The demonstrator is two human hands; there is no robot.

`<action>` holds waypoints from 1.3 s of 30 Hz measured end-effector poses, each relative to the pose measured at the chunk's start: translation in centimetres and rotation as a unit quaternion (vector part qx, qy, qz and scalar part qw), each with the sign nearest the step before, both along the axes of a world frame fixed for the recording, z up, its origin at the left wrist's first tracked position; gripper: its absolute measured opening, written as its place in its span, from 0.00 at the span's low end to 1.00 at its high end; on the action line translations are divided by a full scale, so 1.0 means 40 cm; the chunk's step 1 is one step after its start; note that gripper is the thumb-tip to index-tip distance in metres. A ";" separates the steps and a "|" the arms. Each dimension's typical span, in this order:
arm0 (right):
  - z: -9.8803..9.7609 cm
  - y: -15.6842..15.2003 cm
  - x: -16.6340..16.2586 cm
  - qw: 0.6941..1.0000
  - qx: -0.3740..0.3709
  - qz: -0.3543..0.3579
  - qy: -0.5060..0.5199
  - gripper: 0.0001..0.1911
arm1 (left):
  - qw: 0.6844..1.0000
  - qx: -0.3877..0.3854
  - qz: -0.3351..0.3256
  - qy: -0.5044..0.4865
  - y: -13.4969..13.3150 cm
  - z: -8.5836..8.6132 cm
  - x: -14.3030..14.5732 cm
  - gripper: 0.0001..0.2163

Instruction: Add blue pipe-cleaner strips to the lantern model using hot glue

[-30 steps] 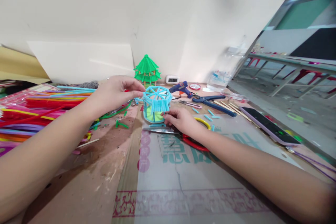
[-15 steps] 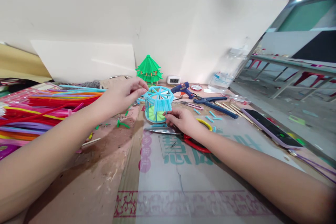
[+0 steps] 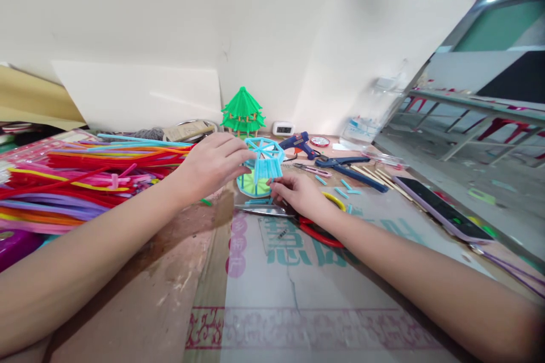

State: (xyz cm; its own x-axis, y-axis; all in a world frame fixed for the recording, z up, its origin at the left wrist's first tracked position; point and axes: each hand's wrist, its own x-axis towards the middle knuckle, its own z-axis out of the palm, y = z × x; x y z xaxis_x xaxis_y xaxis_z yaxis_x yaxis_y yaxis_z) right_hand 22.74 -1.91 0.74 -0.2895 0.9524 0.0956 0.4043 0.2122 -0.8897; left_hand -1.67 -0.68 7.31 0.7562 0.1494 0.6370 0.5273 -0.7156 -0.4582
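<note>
A small octagonal pavilion frame (image 3: 267, 168) of light-blue pipe cleaners stands upright in the middle, with a spoked top, a yellow-green base and one covered roof panel at the front. My left hand (image 3: 217, 165) curls around its left side, fingertips over the frame and thumb hidden. Low at the front right, my right hand (image 3: 296, 193) is closed in a pinch beside the base; what lies between the fingertips is too small to make out. Scissors (image 3: 272, 211) with red and yellow handles lie beneath my right hand. Short blue pieces (image 3: 258, 201) lie by the blades.
Colourful pipe cleaners (image 3: 85, 181) heap up at left. Behind stand a green tiered pavilion (image 3: 242, 108) and a small digital clock (image 3: 283, 128). A glue gun (image 3: 300, 143), blue-handled pliers (image 3: 353, 170), a craft knife (image 3: 313, 169), wooden sticks (image 3: 369, 176) and a phone (image 3: 440, 208) lie at right.
My left hand has moved right and slightly down, from the frame's upper rim to around its left side. My right hand keeps its pinch at the base.
</note>
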 end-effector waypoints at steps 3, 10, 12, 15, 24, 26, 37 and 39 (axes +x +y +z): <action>-0.004 0.003 0.002 1.000 0.008 0.001 -0.010 0.09 | 1.000 0.001 -0.011 -0.004 0.001 -0.006 -0.001 0.06; -0.004 0.004 0.004 1.000 0.018 0.003 -0.017 0.09 | 0.999 -0.029 0.001 0.021 -0.001 0.002 0.003 0.07; 0.000 0.001 0.004 1.000 0.015 0.000 -0.018 0.10 | 0.996 -0.086 -0.004 0.010 -0.001 0.009 0.005 0.08; 0.005 -0.002 0.003 1.000 0.011 -0.003 -0.013 0.10 | 0.975 -0.212 -0.006 -0.064 -0.005 0.023 0.005 0.08; 0.013 -0.009 -0.003 1.000 -0.021 -0.008 -0.004 0.11 | 0.814 -0.516 -0.055 -0.259 -0.020 0.082 -0.007 0.12; 0.014 -0.009 -0.003 1.000 -0.014 -0.005 -0.001 0.10 | 0.834 -0.482 -0.003 -0.270 -0.018 0.097 -0.023 0.14; 0.008 -0.001 -0.001 1.000 -0.010 -0.009 -0.003 0.08 | 0.855 -0.471 0.217 0.006 0.032 0.062 -0.068 0.17; 0.006 0.001 0.000 1.000 -0.010 -0.014 -0.010 0.08 | 0.868 -0.432 0.246 0.001 0.044 0.039 -0.066 0.15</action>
